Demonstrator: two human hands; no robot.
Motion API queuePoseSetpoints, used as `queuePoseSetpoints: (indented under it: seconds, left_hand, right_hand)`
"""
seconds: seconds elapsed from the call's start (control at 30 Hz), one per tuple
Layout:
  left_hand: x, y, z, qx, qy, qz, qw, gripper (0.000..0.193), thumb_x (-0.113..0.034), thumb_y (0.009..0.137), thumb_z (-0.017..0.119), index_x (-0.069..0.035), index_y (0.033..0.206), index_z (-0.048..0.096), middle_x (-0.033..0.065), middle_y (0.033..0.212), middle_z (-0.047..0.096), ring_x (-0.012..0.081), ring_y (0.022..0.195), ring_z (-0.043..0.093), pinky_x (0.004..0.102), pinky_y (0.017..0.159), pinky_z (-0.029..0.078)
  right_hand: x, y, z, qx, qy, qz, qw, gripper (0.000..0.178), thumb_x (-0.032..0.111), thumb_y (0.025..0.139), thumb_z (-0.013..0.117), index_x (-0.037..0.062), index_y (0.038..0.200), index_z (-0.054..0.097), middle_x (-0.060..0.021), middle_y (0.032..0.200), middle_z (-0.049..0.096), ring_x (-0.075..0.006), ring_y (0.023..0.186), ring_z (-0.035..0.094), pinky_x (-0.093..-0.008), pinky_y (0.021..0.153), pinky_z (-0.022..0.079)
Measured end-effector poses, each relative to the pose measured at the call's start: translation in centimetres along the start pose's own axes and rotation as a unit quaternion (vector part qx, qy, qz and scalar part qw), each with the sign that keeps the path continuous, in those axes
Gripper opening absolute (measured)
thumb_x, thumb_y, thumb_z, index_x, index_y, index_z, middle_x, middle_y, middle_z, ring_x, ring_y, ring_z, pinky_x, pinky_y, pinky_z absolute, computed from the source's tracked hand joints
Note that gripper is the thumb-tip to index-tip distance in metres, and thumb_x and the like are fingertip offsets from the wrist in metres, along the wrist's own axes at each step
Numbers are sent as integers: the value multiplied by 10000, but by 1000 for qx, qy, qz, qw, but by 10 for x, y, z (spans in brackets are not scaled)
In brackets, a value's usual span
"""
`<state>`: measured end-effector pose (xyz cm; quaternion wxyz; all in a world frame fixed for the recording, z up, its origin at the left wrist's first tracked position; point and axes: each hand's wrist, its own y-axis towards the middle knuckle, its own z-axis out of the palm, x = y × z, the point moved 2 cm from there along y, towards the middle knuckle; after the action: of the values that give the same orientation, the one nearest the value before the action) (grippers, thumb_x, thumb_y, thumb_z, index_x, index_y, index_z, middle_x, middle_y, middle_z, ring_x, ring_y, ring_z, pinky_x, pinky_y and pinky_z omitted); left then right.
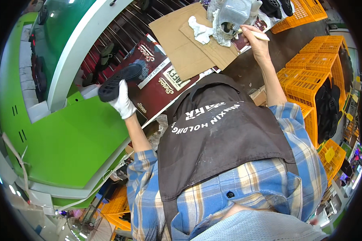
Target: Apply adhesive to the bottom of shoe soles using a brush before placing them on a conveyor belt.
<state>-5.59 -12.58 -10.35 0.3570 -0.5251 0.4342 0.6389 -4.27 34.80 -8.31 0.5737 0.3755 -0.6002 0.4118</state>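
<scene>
My left hand (124, 103), in a white glove, is closed around a black shoe sole (116, 82) raised over a dark red printed cardboard box. My bare right hand (256, 42) grips a brush by its pale handle (262, 36). The brush's tip reaches into the opening of a clear plastic container (235, 13), so its bristles are hidden. That container lies in crumpled, whitish plastic at the far side of the table. A crumpled white cloth or tissue (200, 30) rests next to it on a flattened brown cardboard sheet (175, 44).
A green machine (68, 148) with a pale curved frame (74, 44) stands at left. Beyond the red box (149, 92) runs a rack of metal rods (104, 34) with dark footwear. Orange crates (305, 88), some holding black footwear parts, are stacked at right; another crate (301, 16) sits far right.
</scene>
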Motion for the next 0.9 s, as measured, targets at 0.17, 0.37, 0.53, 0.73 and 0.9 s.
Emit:
queuePoseSetpoints:
  seconds: [0.17, 0.37, 0.53, 0.73, 0.9]
  left_hand:
    - [27, -56, 10, -50, -187, -228, 954, 461, -195, 845, 637, -129, 1232, 396, 105, 1175, 484, 282, 974, 558, 470, 721, 532]
    - [70, -85, 3, 29, -217, -440, 871, 394, -326, 835, 644, -48, 1096, 545, 111, 1025, 624, 279, 902, 620, 433, 739, 514]
    - [73, -75, 5, 108, -274, -559, 775, 366, -105, 772, 626, -12, 1116, 541, 141, 1047, 628, 282, 926, 622, 403, 786, 500]
    - [53, -76, 36, 112, -376, -402, 828, 517, 25, 692, 552, -31, 1198, 463, 142, 1111, 563, 311, 1052, 556, 465, 941, 449]
    - [-17, -67, 82, 221, -379, -321, 839, 617, -13, 710, 560, 4, 1301, 381, 191, 1232, 512, 306, 1040, 573, 425, 900, 485]
  right_hand:
    - [-38, 33, 5, -36, -206, -92, 974, 250, 253, 808, 648, 26, 907, 684, -22, 728, 658, -77, 641, 580, -223, 590, 461]
    - [-81, 49, 7, -33, -344, -119, 931, 275, 300, 779, 661, 39, 862, 686, -82, 714, 670, -126, 631, 626, -274, 600, 498]
    - [-66, 39, 7, -75, -133, 58, 987, 325, 304, 788, 687, -16, 844, 669, -29, 646, 622, -82, 560, 587, -207, 507, 475]
    - [-83, 10, -2, -79, 6, 48, 996, 259, 213, 823, 676, -15, 945, 652, -67, 733, 650, -83, 571, 581, -200, 511, 457]
    - [-77, -8, -15, -121, 40, 24, 992, 234, 177, 836, 660, -21, 961, 649, -90, 746, 652, -108, 584, 596, -207, 533, 477]
